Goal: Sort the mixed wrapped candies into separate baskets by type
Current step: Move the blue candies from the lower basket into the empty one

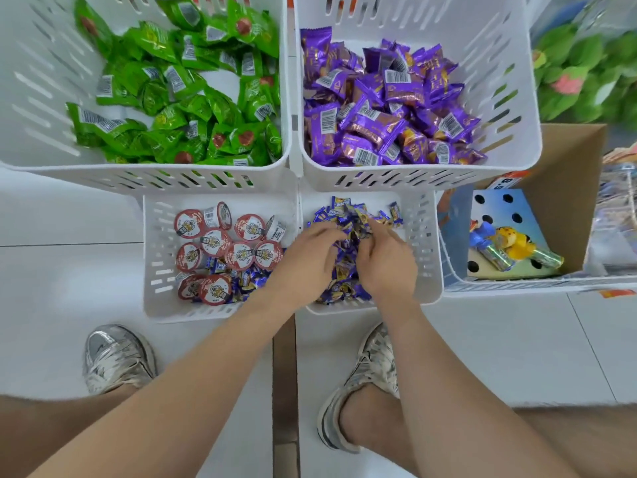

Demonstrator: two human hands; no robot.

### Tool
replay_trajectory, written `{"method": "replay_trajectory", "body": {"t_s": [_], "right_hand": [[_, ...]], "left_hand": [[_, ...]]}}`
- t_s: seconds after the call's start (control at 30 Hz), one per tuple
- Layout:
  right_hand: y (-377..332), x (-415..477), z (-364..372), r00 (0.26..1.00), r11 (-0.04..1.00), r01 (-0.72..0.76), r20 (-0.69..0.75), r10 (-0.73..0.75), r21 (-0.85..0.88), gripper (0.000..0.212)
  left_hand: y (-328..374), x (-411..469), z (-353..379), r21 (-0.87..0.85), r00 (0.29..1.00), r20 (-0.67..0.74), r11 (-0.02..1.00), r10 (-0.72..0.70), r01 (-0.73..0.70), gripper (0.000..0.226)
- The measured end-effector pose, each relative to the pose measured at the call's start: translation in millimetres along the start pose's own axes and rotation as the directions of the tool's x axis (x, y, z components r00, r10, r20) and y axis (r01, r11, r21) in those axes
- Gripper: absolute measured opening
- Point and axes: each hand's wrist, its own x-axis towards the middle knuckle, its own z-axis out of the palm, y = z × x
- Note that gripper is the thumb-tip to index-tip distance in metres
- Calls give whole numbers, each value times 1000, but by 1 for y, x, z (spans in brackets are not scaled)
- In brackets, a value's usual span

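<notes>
Both my hands are down in the small right basket (425, 236), in its pile of small blue and yellow wrapped candies (348, 215). My left hand (310, 257) has its fingers curled into the pile. My right hand (386, 260) is curled too, fingers among the wrappers. What each hand holds is hidden by the fingers. The small left basket (155, 270) holds red-lidded round cups (213, 241) with some blue candies (248, 277) mixed under them. Behind, one large basket holds green packets (179, 98) and another holds purple packets (386, 105).
A cardboard box (565, 188) with toy tubes stands at the right inside a white bin. My two silver shoes (117, 357) are on the white floor in front of the baskets. Green goods lie at the far right.
</notes>
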Motion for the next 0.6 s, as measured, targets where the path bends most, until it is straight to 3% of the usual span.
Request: {"method": "replay_trajectory", "body": {"t_s": [0.1,0.2,0.27,0.33,0.43,0.6], "right_hand": [[-9,-7,9,993,1000,10,-116,-9,11,36],[-31,-16,29,956,965,248,-180,-231,81,33],[-55,-23,45,908,917,396,-170,-383,43,27],[-81,-31,60,855,860,511,-98,-509,-5,19],[-109,-41,86,799,803,596,119,-589,-28,19],[-122,-44,107,809,841,530,364,-462,-110,24]], "left_hand": [[-19,-28,-12,12,944,-313,993,-108,117,24],[-50,-53,-23,-23,775,-469,884,-422,468,24],[-74,-67,-29,109,679,-412,707,-608,699,43],[-95,-81,-34,247,619,-314,567,-720,786,58],[-117,-91,-44,207,607,-242,571,-757,794,45],[-122,-82,-48,350,640,-161,563,-751,749,26]]}}
